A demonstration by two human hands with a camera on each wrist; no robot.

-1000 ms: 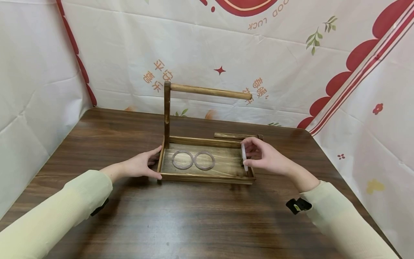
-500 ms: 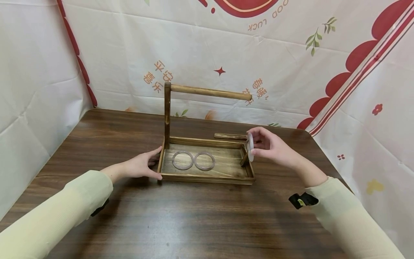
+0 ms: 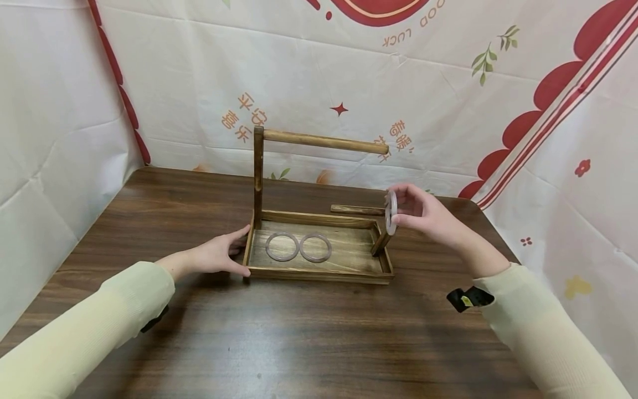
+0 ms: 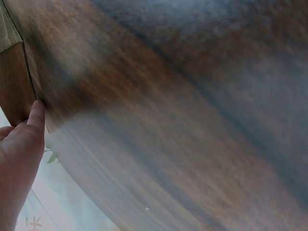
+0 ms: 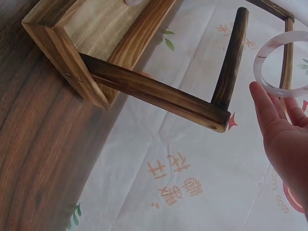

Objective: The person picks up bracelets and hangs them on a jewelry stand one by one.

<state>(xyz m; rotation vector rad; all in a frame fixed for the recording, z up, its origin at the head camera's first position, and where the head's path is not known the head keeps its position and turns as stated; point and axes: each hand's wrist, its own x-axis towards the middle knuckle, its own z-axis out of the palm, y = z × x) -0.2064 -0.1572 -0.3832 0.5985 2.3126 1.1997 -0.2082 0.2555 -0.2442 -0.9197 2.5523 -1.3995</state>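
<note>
In the head view a wooden tray (image 3: 351, 249) stands on the table, and two pale bangles (image 3: 282, 260) lie side by side flat inside it. My left hand (image 3: 216, 255) rests against the tray's left end, thumb at the front corner. The left wrist view shows a finger of it touching the tray's edge. My right hand (image 3: 433, 221) pinches a third pale bangle (image 5: 260, 57), held upright near the post (image 3: 381, 244) at the tray's right end. That post's bar (image 5: 233, 57) points left, its tip free; in the right wrist view the bangle is apart from it.
A taller post (image 3: 258, 172) rises at the tray's left end and carries a long bar (image 3: 324, 141) pointing right, with no bangle on it. Brown table (image 3: 279, 338) surrounds the tray. White printed cloth (image 3: 299, 72) hangs behind and at both sides.
My right hand has raised the bangle up and to the right, from over the tray's right end to beside the short post's top. The left hand and tray have stayed put.
</note>
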